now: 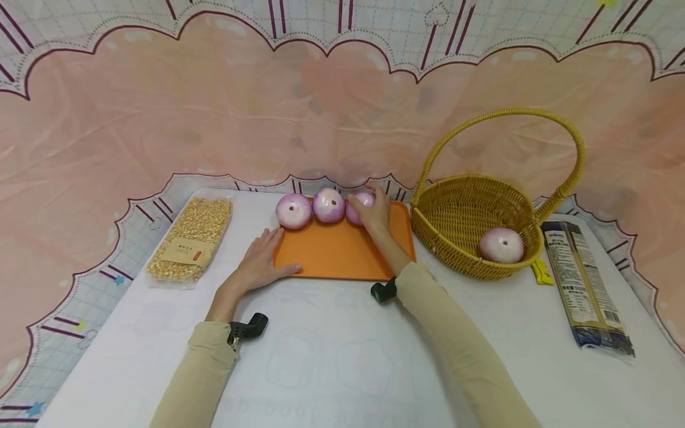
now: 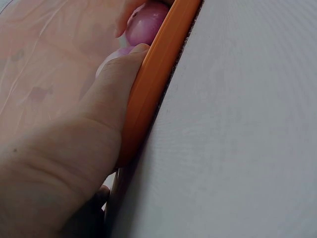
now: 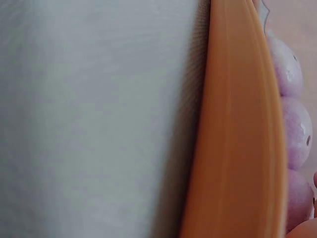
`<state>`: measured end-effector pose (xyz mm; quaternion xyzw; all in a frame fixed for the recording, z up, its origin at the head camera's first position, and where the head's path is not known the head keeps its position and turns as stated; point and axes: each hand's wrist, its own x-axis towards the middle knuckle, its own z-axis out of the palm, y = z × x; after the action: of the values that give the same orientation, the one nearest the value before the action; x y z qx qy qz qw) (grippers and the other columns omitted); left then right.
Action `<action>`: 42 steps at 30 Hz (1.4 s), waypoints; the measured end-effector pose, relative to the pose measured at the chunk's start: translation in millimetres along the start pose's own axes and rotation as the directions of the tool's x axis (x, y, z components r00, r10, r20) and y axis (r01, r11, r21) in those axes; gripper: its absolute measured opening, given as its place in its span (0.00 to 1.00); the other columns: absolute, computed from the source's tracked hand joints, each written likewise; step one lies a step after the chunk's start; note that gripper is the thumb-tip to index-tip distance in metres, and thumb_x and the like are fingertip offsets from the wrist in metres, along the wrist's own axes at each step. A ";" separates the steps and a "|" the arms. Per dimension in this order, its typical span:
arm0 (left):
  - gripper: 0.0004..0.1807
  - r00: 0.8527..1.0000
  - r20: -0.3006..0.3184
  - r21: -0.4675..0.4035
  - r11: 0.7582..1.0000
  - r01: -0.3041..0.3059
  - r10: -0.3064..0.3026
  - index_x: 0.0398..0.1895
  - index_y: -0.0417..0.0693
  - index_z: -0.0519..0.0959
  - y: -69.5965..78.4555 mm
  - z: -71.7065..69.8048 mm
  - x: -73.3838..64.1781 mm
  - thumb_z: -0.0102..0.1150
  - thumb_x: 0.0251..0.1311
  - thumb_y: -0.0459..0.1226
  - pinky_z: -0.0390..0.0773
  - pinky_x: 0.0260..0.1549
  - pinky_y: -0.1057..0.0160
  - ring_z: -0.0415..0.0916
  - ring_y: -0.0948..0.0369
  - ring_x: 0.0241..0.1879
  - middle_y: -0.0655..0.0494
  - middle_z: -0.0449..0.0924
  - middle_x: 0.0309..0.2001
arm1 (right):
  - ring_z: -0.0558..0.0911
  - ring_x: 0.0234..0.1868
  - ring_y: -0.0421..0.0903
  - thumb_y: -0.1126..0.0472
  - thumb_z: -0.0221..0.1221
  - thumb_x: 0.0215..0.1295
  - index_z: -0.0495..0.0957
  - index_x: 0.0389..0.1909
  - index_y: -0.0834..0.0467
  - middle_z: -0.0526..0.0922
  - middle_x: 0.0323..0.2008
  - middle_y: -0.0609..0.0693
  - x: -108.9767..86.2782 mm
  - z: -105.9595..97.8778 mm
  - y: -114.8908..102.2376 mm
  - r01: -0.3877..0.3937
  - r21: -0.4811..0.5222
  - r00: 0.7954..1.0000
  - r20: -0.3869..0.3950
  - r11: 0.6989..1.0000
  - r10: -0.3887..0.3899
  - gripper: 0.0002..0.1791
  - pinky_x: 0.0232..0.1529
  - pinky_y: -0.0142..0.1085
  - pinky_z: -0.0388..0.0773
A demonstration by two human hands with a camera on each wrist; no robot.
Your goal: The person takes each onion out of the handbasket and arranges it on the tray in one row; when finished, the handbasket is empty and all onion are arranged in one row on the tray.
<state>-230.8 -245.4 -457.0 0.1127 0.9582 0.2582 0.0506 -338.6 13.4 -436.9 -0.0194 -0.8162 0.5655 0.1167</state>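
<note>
Three purple onions stand in a row along the back of an orange tray [image 1: 332, 255]: a left onion [image 1: 293, 211], a middle onion [image 1: 329, 205] and a right onion [image 1: 354, 212]. My right hand [image 1: 376, 209] reaches over the tray and grips the right onion, its thumb on the near left side and its fingers around the far side. With fingers straight, my left hand [image 1: 262, 261] rests at the tray's left edge. In the left wrist view its thumb [image 2: 121, 67] lies along the tray rim [image 2: 153, 69]. The right wrist view shows the tray's side wall [image 3: 237, 124] beside the onions.
A woven basket [image 1: 436, 238] with a tall handle stands right of the tray, holding another onion [image 1: 501, 245]. A bag of corn kernels [image 1: 191, 238] lies at the left. On the right are a long flat packet [image 1: 585, 285] and a small yellow sachet [image 1: 542, 271].
</note>
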 end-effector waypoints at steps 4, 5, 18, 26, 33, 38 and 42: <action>0.58 1.000 0.000 0.003 1.000 -0.003 0.003 0.77 0.39 0.44 0.2 0.2 0.3 0.61 0.55 0.60 0.34 0.76 0.44 0.33 0.43 0.78 0.41 0.42 0.78 | 0.70 0.61 0.56 0.49 0.66 0.57 0.72 0.59 0.54 0.71 0.60 0.59 -0.3 0.2 0.4 0.006 0.014 1.000 -0.008 1.000 -0.006 0.30 0.66 0.48 0.69; 0.58 1.000 -0.001 0.004 1.000 -0.005 0.005 0.77 0.39 0.44 0.3 0.1 0.4 0.61 0.55 0.60 0.34 0.76 0.44 0.33 0.43 0.78 0.41 0.42 0.78 | 0.70 0.61 0.56 0.49 0.65 0.58 0.72 0.59 0.54 0.71 0.59 0.59 -0.4 0.2 0.5 0.009 0.017 1.000 -0.012 1.000 -0.009 0.29 0.65 0.48 0.70; 0.57 1.000 -0.019 0.007 1.000 -0.014 0.014 0.77 0.39 0.45 -1.5 0.9 1.5 0.62 0.55 0.59 0.36 0.76 0.43 0.34 0.42 0.78 0.40 0.44 0.78 | 0.72 0.60 0.54 0.46 0.56 0.65 0.75 0.55 0.57 0.75 0.56 0.57 -1.3 -5.8 -2.8 -0.011 0.078 0.993 -0.112 0.997 0.020 0.24 0.66 0.45 0.67; 0.57 1.000 -0.018 -0.002 1.000 -0.020 0.020 0.77 0.40 0.45 -2.5 1.2 1.3 0.62 0.54 0.60 0.35 0.76 0.44 0.34 0.42 0.78 0.40 0.44 0.78 | 0.66 0.69 0.52 0.52 0.59 0.63 0.69 0.60 0.61 0.70 0.64 0.58 -15.9 -32.3 -16.4 0.005 0.229 0.993 -0.116 0.973 0.022 0.27 0.74 0.41 0.59; 0.58 1.000 -0.021 0.017 1.000 -0.015 0.015 0.77 0.40 0.45 -2.4 -0.6 0.8 0.62 0.54 0.60 0.35 0.76 0.43 0.34 0.42 0.78 0.40 0.43 0.78 | 0.69 0.65 0.54 0.65 0.57 0.63 0.66 0.62 0.65 0.69 0.64 0.60 -43.0 -66.7 -26.5 0.034 0.317 0.999 0.015 0.948 -0.041 0.26 0.64 0.40 0.68; 0.58 1.000 -0.021 0.006 1.000 -0.015 0.015 0.77 0.39 0.45 -1.5 -1.0 0.1 0.62 0.54 0.60 0.35 0.76 0.43 0.34 0.42 0.78 0.40 0.43 0.78 | 0.75 0.53 0.44 0.70 0.55 0.65 0.67 0.57 0.68 0.71 0.58 0.63 -57.5 -84.8 -26.4 0.085 0.349 0.991 0.071 0.933 -0.117 0.20 0.51 0.25 0.74; 0.58 1.000 -0.021 0.001 1.000 -0.014 0.014 0.77 0.39 0.45 -1.1 0.8 0.0 0.62 0.54 0.61 0.35 0.76 0.42 0.34 0.42 0.78 0.40 0.43 0.78 | 0.77 0.46 0.36 0.72 0.54 0.66 0.68 0.55 0.69 0.74 0.55 0.61 -66.3 -95.9 -24.2 0.094 0.365 0.986 0.096 0.926 -0.138 0.17 0.48 0.22 0.76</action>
<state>-230.9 -245.9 -458.2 0.1166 0.9580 0.2590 0.0389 -251.4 81.9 -393.7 0.0846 -0.7045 0.6972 0.1021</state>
